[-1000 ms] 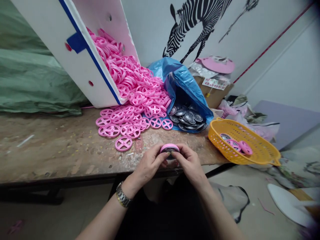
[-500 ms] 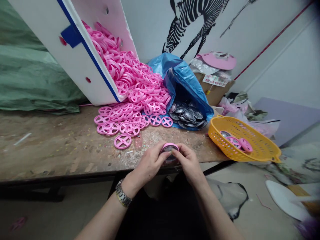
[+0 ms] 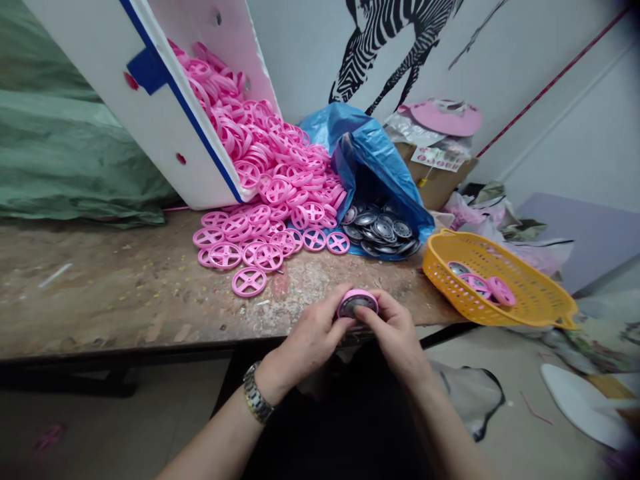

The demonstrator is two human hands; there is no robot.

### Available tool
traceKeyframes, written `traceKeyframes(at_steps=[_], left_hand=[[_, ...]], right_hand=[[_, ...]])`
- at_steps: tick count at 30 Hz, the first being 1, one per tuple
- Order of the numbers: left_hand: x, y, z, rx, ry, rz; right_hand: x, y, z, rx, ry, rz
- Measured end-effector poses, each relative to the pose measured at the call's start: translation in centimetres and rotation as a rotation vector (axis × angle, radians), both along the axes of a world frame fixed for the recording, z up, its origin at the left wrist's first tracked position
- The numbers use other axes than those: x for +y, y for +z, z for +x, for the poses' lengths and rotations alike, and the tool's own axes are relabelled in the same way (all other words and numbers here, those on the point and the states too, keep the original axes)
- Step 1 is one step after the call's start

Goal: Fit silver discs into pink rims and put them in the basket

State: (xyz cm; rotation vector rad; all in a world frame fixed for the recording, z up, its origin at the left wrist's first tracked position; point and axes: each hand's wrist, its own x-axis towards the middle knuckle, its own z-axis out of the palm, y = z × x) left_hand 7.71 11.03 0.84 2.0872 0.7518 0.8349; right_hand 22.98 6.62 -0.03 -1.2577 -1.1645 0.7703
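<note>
Between both hands, just over the table's front edge, is a small toy wheel (image 3: 357,303), a pink rim with a dark grey disc set in its face. My left hand (image 3: 317,328) grips it from the left, thumb at its lower edge. My right hand (image 3: 393,327) holds the other side, its thumb pressed on the grey disc. A loose pink spoked ring (image 3: 249,282) lies on the table to the left, in front of a large heap of pink rings (image 3: 280,180). Grey discs (image 3: 383,230) spill out beyond the hands.
A tipped white box (image 3: 200,180) holds more pink rings at the back left. The grey discs come from a blue plastic bag (image 3: 373,150). On the right, a yellow basket (image 3: 535,293) with a few wheels overhangs the wooden table's (image 3: 125,287) edge. Green cloth (image 3: 75,153) hangs at far left.
The wheel has shifted slightly right and up in my hands, and its grey face shows more. My right thumb now presses on the disc; my left thumb has slid to the lower edge.
</note>
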Motion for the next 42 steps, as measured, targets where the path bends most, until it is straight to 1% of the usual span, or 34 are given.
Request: traceKeyframes(at_steps=[2, 3, 5, 7, 9, 10, 11, 12, 13, 14, 15, 16, 18, 20, 21, 23, 26, 28, 30, 32, 34, 37, 39, 42], left_hand=[[0.4, 0.5, 0.0, 0.082, 0.022, 0.166], [0.9, 0.8, -0.1, 0.132, 0.061, 0.26], [2.1, 1.6, -0.8, 0.252, 0.2, 0.44], [3.6, 2.5, -2.0, 0.406, 0.395, 0.559], [5.1, 3.2, -3.4, 0.567, 0.573, 0.606], [5.8, 3.4, -4.1, 0.634, 0.639, 0.613], [6.4, 3.6, -4.7, 0.687, 0.688, 0.617], [6.8, 3.8, -5.3, 0.728, 0.721, 0.619], [7.3, 3.9, -5.7, 0.758, 0.741, 0.619], [7.6, 3.9, -6.1, 0.783, 0.753, 0.62], [7.8, 3.8, -6.4, 0.803, 0.759, 0.623], [8.0, 3.7, -6.6, 0.817, 0.759, 0.631], [8.3, 3.5, -6.7, 0.826, 0.748, 0.664], [8.5, 3.3, -6.5, 0.821, 0.73, 0.704], [8.6, 3.3, -6.4, 0.815, 0.724, 0.723], [8.6, 3.2, -6.1, 0.8, 0.715, 0.746], [8.3, 3.2, -5.8, 0.762, 0.686, 0.74], [7.9, 3.1, -5.7, 0.709, 0.655, 0.729], [7.4, 2.8, -5.7, 0.603, 0.615, 0.708], [6.8, 2.3, -5.4, 0.438, 0.567, 0.667], [6.3, 1.6, -5.0, 0.238, 0.521, 0.603], [5.6, 0.6, -4.2, 0.0, 0.504, 0.463], [5.2, 0.1, -3.8, -0.069, 0.509, 0.372], [5.1, -0.4, -3.5, -0.073, 0.49, 0.303]], right_hand=[[-0.3, 0.6, 1.4, -0.112, -0.081, 0.029], [-0.5, 1.0, 2.5, -0.194, -0.151, 0.057], [-0.9, 1.8, 5.6, -0.412, -0.34, 0.118], [-1.3, 2.4, 9.8, -0.691, -0.571, 0.125], [-1.6, 2.7, 14.4, -0.922, -0.788, 0.067], [-1.7, 2.7, 16.5, -0.998, -0.883, 0.028], [-1.8, 2.6, 18.4, -1.049, -0.924, -0.034], [-1.9, 2.5, 19.9, -1.099, -0.934, -0.095], [-1.9, 2.3, 21.0, -1.142, -0.939, -0.128], [-1.9, 2.2, 21.5, -1.175, -0.942, -0.127], [-1.8, 2.2, 21.6, -1.2, -0.936, -0.093], [-1.6, 2.1, 21.2, -1.208, -0.928, -0.025], [-1.0, 2.2, 19.4, -1.164, -0.873, 0.148], [0.1, 2.3, 16.9, -1.09, -0.751, 0.283], [0.8, 2.3, 15.6, -1.059, -0.682, 0.323], [2.4, 2.3, 13.2, -1.028, -0.546, 0.35], [5.2, 2.3, 10.5, -1.039, -0.402, 0.327], [7.1, 2.4, 9.4, -1.072, -0.351, 0.304], [9.0, 2.8, 8.6, -1.114, -0.334, 0.264], [11.0, 3.3, 8.2, -1.155, -0.348, 0.199], [13.0, 3.9, 8.0, -1.177, -0.396, 0.124], [15.7, 4.8, 7.8, -1.195, -0.48, 0.026], [17.4, 5.2, 7.5, -1.208, -0.513, -0.03], [19.5, 5.5, 7.0, -1.217, -0.53, -0.11]])
